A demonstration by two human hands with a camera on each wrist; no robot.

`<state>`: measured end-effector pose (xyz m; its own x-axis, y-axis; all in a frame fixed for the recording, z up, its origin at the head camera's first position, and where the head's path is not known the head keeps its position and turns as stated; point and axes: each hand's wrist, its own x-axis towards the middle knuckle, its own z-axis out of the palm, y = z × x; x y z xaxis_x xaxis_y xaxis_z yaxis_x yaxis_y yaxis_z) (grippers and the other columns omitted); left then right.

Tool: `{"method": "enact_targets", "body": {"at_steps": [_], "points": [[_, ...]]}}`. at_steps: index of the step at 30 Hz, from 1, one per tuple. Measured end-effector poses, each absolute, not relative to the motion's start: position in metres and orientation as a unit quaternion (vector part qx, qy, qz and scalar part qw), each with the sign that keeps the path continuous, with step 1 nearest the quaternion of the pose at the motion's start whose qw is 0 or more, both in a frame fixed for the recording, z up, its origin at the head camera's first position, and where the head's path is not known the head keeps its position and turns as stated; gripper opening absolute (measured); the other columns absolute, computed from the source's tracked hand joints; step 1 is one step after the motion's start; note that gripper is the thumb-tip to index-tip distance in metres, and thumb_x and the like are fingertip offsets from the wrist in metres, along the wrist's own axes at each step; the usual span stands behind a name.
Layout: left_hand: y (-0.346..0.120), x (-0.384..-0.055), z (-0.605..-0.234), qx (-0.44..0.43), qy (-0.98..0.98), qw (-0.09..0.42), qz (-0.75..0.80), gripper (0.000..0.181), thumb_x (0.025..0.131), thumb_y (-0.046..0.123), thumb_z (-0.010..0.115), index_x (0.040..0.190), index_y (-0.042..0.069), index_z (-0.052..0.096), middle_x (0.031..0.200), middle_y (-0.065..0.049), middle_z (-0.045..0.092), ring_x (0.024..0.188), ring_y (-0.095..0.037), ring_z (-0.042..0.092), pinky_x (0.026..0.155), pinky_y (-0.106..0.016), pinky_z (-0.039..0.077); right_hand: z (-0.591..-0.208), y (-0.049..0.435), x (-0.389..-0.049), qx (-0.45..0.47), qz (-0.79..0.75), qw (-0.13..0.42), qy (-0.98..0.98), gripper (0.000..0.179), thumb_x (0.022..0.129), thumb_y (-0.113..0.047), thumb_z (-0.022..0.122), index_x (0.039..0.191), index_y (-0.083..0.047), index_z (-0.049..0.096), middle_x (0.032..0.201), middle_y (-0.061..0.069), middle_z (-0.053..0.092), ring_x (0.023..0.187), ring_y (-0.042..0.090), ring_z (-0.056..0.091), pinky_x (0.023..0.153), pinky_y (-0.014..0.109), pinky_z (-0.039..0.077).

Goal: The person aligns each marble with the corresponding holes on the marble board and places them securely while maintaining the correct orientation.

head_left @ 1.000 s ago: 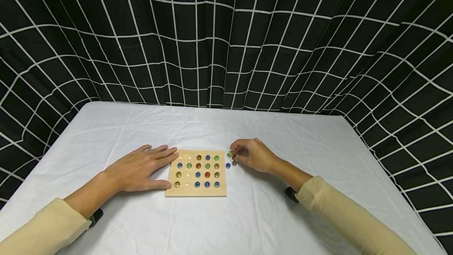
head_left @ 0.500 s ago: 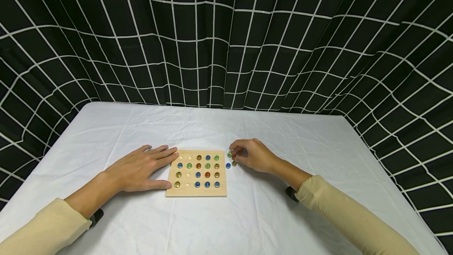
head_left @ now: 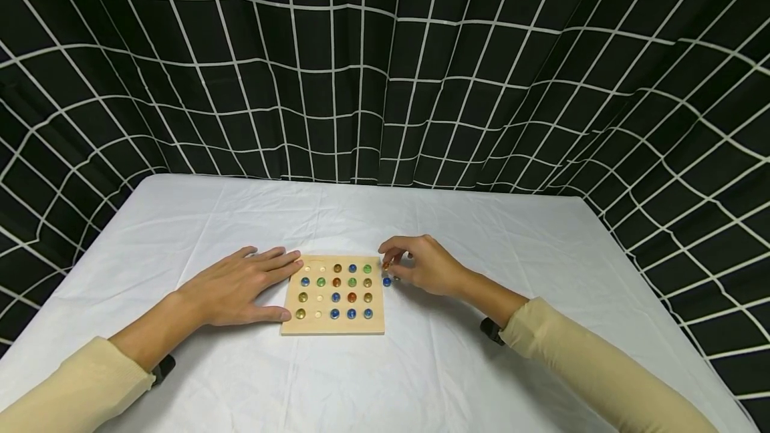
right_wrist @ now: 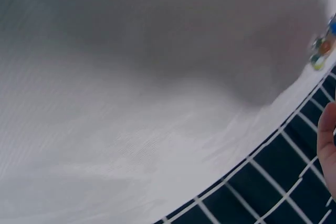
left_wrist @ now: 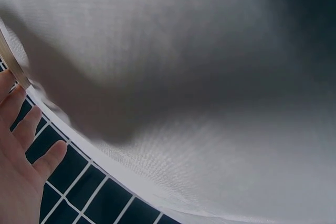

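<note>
In the head view a pale wooden board (head_left: 328,290) lies on the cloth, with glass marbles in most of its round hollows. A few hollows in its two left columns are bare. My left hand (head_left: 240,286) lies flat with spread, straight fingers, the fingertips and thumb at the board's left edge. Just beyond the back right corner my right hand (head_left: 430,266) pinches an orange marble (head_left: 387,264) between thumb and finger. A blue marble (head_left: 387,282) rests on the cloth beside the board's right edge. Other loose marbles are mostly hidden by the right hand.
A white cloth (head_left: 481,366) covers the table. Behind and on both sides hangs a black curtain (head_left: 337,85) with white grid lines. In the right wrist view loose marbles (right_wrist: 317,62) show at the right edge.
My right hand has moved slightly left toward the board with the orange marble between its fingertips. The left hand and the board have stayed put.
</note>
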<state>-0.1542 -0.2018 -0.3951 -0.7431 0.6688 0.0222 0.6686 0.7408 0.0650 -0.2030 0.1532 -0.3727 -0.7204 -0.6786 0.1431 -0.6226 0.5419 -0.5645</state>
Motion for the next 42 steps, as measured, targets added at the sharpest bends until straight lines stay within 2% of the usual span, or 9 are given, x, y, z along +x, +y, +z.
{"method": "enact_targets", "body": {"at_steps": [10,23,30,33,39,42], "points": [[-0.201,-0.155,-0.396,0.357,0.933,0.007,0.037,0.089,0.090,0.078,0.040,0.154,0.015,0.040,0.157,-0.001,0.039,0.144,-0.029,0.036,0.109,-0.060,0.033,-0.373,0.129,-0.187,-0.398,-0.310,0.077,0.860,0.030,0.087,-0.004,0.075,0.116,-0.005,0.069,0.097,-0.005,0.073,0.090,0.008,0.065,0.077,0.035,0.055],[-0.201,-0.155,-0.395,0.356,0.934,0.013,0.037,0.089,0.090,0.078,0.039,0.154,0.016,0.040,0.158,-0.001,0.038,0.144,-0.029,0.036,0.109,-0.061,0.033,-0.371,0.096,-0.173,-0.443,-0.309,0.105,0.835,0.029,0.089,-0.007,0.074,0.118,-0.005,0.068,0.102,-0.002,0.073,0.095,0.007,0.066,0.083,0.025,0.053],[-0.202,-0.155,-0.395,0.358,0.933,0.004,0.039,0.089,0.090,0.078,0.042,0.153,0.016,0.041,0.157,-0.001,0.039,0.144,-0.029,0.037,0.108,-0.061,0.034,-0.372,0.084,-0.171,-0.458,-0.297,0.102,0.832,0.032,0.089,-0.012,0.076,0.120,-0.006,0.067,0.102,-0.005,0.072,0.097,0.009,0.064,0.088,0.027,0.051],[-0.203,-0.155,-0.395,0.357,0.933,0.001,0.039,0.089,0.090,0.078,0.042,0.153,0.016,0.041,0.157,-0.001,0.039,0.143,-0.029,0.037,0.108,-0.061,0.034,-0.371,0.080,-0.169,-0.467,-0.287,0.093,0.831,0.032,0.089,-0.012,0.076,0.119,-0.008,0.068,0.101,-0.006,0.072,0.096,0.011,0.063,0.087,0.026,0.050],[-0.203,-0.155,-0.396,0.362,0.931,-0.002,0.041,0.088,0.091,0.076,0.041,0.153,0.015,0.042,0.157,-0.002,0.040,0.143,-0.029,0.037,0.108,-0.061,0.034,-0.373,0.071,-0.166,-0.483,-0.265,0.079,0.831,0.024,0.090,-0.013,0.075,0.114,-0.013,0.071,0.098,-0.012,0.070,0.080,0.013,0.058,0.079,0.020,0.042],[-0.204,-0.154,-0.396,0.363,0.931,-0.005,0.043,0.087,0.091,0.076,0.042,0.153,0.014,0.042,0.157,-0.002,0.040,0.143,-0.030,0.038,0.108,-0.061,0.035,-0.375,0.067,-0.165,-0.495,-0.258,0.073,0.826,0.023,0.090,-0.012,0.074,0.113,-0.013,0.071,0.097,-0.012,0.071,0.080,0.010,0.058,0.081,0.019,0.042]]}}
